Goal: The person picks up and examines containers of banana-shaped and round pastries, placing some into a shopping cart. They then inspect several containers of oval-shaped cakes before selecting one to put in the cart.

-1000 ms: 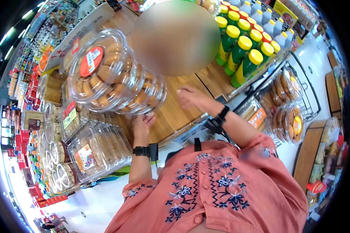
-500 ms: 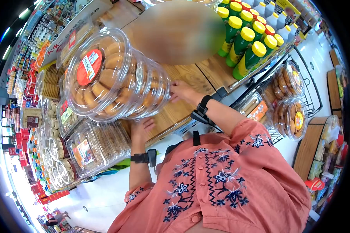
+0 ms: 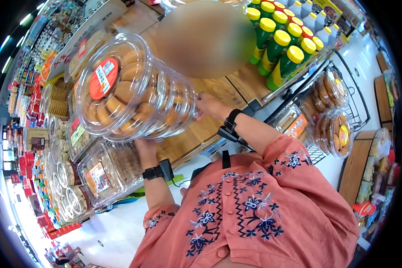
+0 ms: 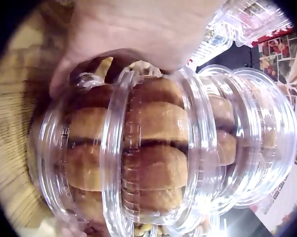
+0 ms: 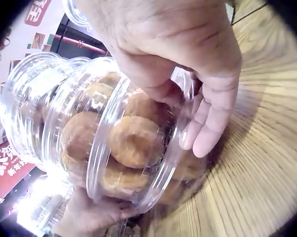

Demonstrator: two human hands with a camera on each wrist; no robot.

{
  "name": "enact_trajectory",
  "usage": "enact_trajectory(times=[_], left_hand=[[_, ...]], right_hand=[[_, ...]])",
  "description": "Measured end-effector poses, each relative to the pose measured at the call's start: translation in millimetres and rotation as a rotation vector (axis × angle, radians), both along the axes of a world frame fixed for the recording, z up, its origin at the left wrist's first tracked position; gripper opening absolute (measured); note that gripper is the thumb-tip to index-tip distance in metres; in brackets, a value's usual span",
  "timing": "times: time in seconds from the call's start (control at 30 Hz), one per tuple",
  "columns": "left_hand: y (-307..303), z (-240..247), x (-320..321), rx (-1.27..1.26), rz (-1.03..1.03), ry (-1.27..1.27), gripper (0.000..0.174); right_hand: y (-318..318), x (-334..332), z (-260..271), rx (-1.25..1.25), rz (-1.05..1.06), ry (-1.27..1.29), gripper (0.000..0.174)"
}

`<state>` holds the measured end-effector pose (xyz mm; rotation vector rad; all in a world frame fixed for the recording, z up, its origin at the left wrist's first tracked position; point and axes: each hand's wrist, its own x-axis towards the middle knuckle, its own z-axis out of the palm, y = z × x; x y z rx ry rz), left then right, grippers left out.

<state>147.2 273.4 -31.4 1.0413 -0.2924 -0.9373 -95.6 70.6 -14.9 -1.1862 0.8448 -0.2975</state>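
A tall stack of clear round plastic boxes of brown cakes point(image 3: 138, 89) stands tilted on the wooden table, a red label on its top lid. At the stack's right side my right hand point(image 3: 210, 106) grips a low box. In the right wrist view, fingers point(image 5: 207, 121) of that hand curl over the box's rim. My left hand point(image 3: 146, 147) holds the near side low down, its fingers mostly hidden behind the plastic in the head view. From the left wrist, the palm and thumb of the left hand point(image 4: 133, 34) press round the lower boxes point(image 4: 153, 148).
Green bottles with yellow caps point(image 3: 281, 58) stand at the table's far right. Rectangular clear packs point(image 3: 105, 174) lie left of the stack. A wire cart point(image 3: 357, 102) with more round cake boxes point(image 3: 332, 134) is at the right. Bare wooden table point(image 3: 178, 145) shows beside the stack.
My right hand, apart from the stack a second ago, has moved left onto its side and grips it. My left hand has slid left along the stack's near side.
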Motion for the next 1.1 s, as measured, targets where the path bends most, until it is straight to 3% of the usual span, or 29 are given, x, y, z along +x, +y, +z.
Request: enact_trajectory(times=[0.17, 0.2, 0.3, 0.33, 0.47, 0.57, 0.6, 0.73, 1.1], left_hand=[[-1, 21, -26, 0.000, -0.066, -0.007, 0.045], [-6, 32, -36, 0.102, 0.013, 0.076, 0.047], [5, 40, -53, 0.076, -0.132, -0.077, 0.048], [0, 26, -48, 0.101, -0.057, 0.051, 0.056], [2, 10, -60, 0.080, -0.114, 0.165, 0.063], [2, 13, -72, 0.128, -0.172, 0.242, 0.055], [-2, 24, -85, 0.133, -0.203, 0.097, 0.056], [-6, 13, -88, 0.115, -0.229, 0.155, 0.053], [-9, 15, -117, 0.137, -0.354, 0.018, 0.049]], right_hand=[[2, -22, 16, 0.003, -0.024, 0.090, 0.036], [3, -26, 20, 0.001, -0.037, 0.115, 0.035], [2, -44, 8, 0.022, -0.044, 0.090, 0.036], [0, -50, 6, 0.014, -0.044, 0.105, 0.036], [-4, -75, 11, -0.005, -0.041, 0.183, 0.038], [-4, -97, 18, 0.008, -0.061, 0.200, 0.039], [-5, -102, 19, 0.010, -0.056, 0.197, 0.039], [-13, -117, 13, 0.029, -0.074, 0.181, 0.041], [-32, -136, 10, -0.057, -0.202, 0.212, 0.058]])
